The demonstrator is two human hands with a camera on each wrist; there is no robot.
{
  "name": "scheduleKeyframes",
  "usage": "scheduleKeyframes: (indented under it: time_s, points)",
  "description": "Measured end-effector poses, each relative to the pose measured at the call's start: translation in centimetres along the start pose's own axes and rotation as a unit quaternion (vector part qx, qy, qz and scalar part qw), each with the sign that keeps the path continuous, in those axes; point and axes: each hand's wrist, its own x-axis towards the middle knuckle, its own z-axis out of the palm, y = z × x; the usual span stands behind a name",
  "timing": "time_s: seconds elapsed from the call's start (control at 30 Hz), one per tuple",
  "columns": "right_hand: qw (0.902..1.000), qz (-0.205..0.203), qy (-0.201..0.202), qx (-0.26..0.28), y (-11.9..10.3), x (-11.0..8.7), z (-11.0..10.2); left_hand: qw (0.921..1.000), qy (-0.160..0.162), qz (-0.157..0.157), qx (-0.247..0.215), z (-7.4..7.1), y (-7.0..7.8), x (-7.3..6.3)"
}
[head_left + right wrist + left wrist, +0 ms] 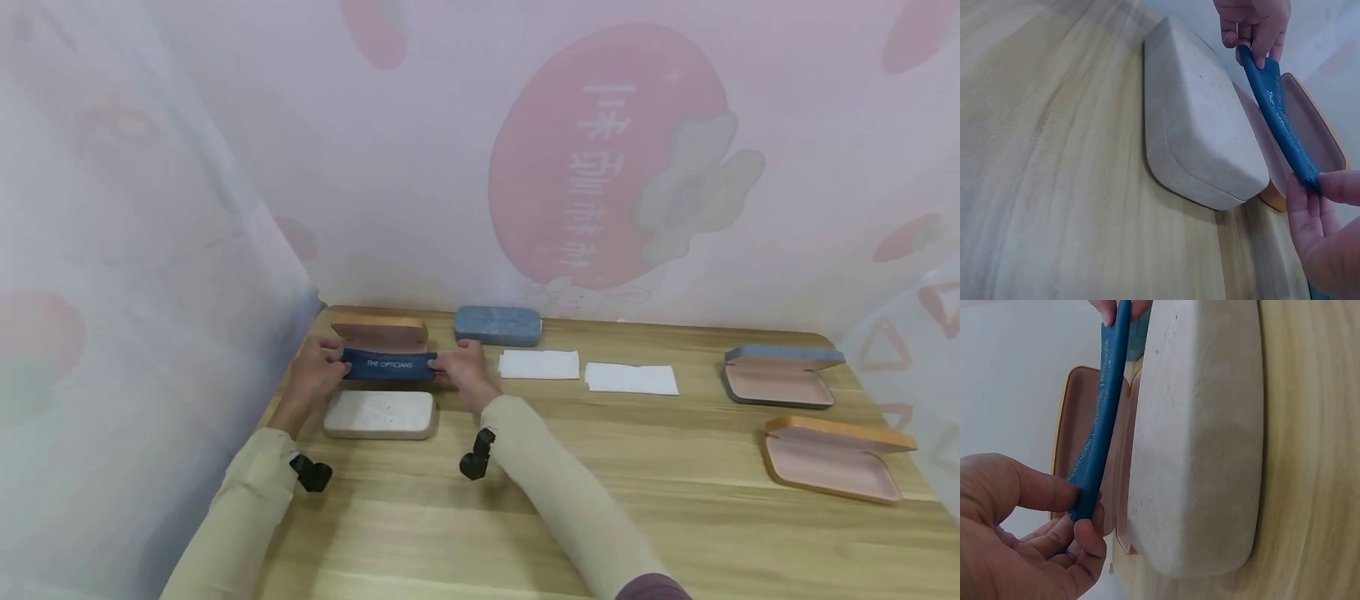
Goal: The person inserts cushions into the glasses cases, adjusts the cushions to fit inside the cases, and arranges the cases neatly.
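Note:
Both hands pinch a folded blue lens cloth (389, 365) by its two short ends, stretched level between them. White print on it reads "THE OPTICIANS" in the head view. The left hand (316, 372) grips one end between thumb and fingers, and the right hand (467, 372) grips the other. Just behind the cloth lies an open orange glasses case (386, 330) with a pink lining; the cloth overlaps its lower half in the head view. Nearer the person, a closed white glasses case (380, 415) sits in front of the hands.
A closed blue-grey glasses case (498, 326) stands at the back by the wall. Two folded white cloths (538, 364) lie right of the hands. Farther right on the wooden table (600, 467) are an open grey-blue case (780, 383) and another open orange case (832, 467).

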Motion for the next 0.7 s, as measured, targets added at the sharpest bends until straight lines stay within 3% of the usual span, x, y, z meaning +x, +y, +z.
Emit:
scheduleKeyframes:
  time_s: [0.13,0.5,0.7]
  points:
    - [0.9999,0.003,0.004,0.01,0.1,0.4,0.6,1.0,-0.002,0.002,0.004,-0.3,-0.3,0.7]
    - [0.9999,-0.011,0.002,0.01,0.9,0.4,2.1,0.9991,0.02,-0.038,0.009,0.1,-2.1,2.2]
    - [0.9997,-0.021,0.0,0.012,1.1,0.3,2.4,0.9989,0.034,-0.027,0.017,0.2,-2.6,2.3]
